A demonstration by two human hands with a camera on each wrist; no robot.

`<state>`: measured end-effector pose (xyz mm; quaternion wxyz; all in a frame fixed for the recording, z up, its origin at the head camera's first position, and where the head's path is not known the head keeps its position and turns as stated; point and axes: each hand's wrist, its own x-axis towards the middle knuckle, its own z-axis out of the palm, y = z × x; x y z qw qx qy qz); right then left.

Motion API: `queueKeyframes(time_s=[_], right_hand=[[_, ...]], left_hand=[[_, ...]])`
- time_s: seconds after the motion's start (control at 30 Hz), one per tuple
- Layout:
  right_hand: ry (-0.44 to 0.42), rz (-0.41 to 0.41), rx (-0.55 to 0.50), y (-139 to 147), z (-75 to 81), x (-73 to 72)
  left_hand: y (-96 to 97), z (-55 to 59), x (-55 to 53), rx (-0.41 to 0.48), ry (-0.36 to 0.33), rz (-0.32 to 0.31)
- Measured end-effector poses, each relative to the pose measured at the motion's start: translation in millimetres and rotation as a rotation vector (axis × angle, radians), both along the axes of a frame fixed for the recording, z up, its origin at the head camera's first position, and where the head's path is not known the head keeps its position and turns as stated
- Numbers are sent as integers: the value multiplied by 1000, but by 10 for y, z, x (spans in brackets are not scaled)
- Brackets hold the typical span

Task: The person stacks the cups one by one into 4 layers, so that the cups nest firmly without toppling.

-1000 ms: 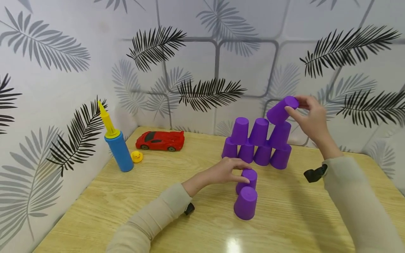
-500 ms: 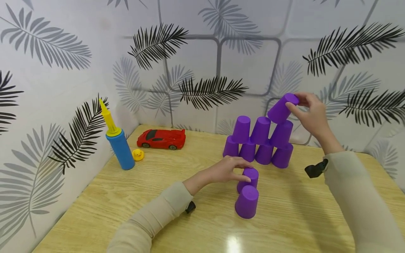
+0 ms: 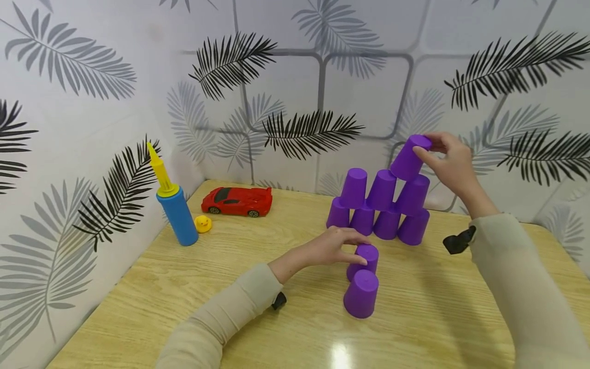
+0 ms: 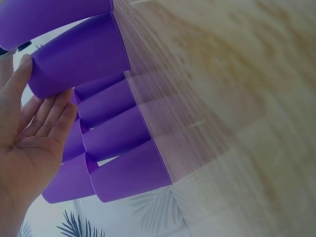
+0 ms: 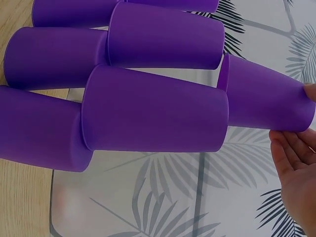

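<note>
My right hand [image 3: 454,159] pinches a tilted purple cup [image 3: 406,160], mouth down, by its closed end between thumb and fingers. Its rim sits over the right end of a row of three upside-down cups [image 3: 354,188]. That row stands on a bottom row of several purple cups [image 3: 338,214]. Nearer the person, my left hand [image 3: 326,249] grips the top of an upside-down purple cup [image 3: 369,252] on the table. Thumb and fingers lie on either side of that cup in the left wrist view. Another upside-down cup [image 3: 361,296] stands just in front, partly hiding it.
A red toy car [image 3: 237,201], a small yellow rubber duck [image 3: 203,224] and a blue hand pump [image 3: 177,218] with a yellow nozzle stand at the table's left. Leaf-patterned wall [image 3: 295,77] rises directly behind the wooden table [image 3: 281,333].
In my right hand the cup has turned more upright and shifted slightly left over the row. My left hand keeps its grip in place. The head view has shifted slightly.
</note>
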<state>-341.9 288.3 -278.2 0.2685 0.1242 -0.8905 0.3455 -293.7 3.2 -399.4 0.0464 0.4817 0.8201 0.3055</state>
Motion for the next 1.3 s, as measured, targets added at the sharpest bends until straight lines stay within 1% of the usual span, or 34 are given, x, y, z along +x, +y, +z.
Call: queueKeyframes(time_s=[0.3, 0.57, 0.7, 0.77, 0.87, 0.97, 1.07, 1.13, 1.2, 1.3], right_hand=[[-28, 7, 26, -3, 66, -27], [-33, -13, 45, 20, 88, -33], [-45, -1, 35, 30, 83, -24], [-33, 6, 16, 43, 65, -16], [25, -6, -44, 51, 23, 41], [144, -29, -121, 42, -70, 135], [283, -21, -161, 2, -217, 271], [352, 4, -165, -35, -334, 387], [393, 37, -156, -75, -451, 519], [393, 106, -141, -130, -610, 713]], left_hand=[[37, 22, -15, 8, 14, -14], [60, 55, -20, -6, 13, -11], [60, 50, -17, -6, 1, -2], [60, 38, -17, -5, -1, 8], [54, 14, -18, -2, 7, 19], [24, -10, -19, 15, 11, 34], [-46, -29, -20, 55, -33, 59], [-106, -26, -23, 94, -72, 83], [-168, -11, -36, 140, -100, 103], [-276, 46, -64, 220, -116, 136]])
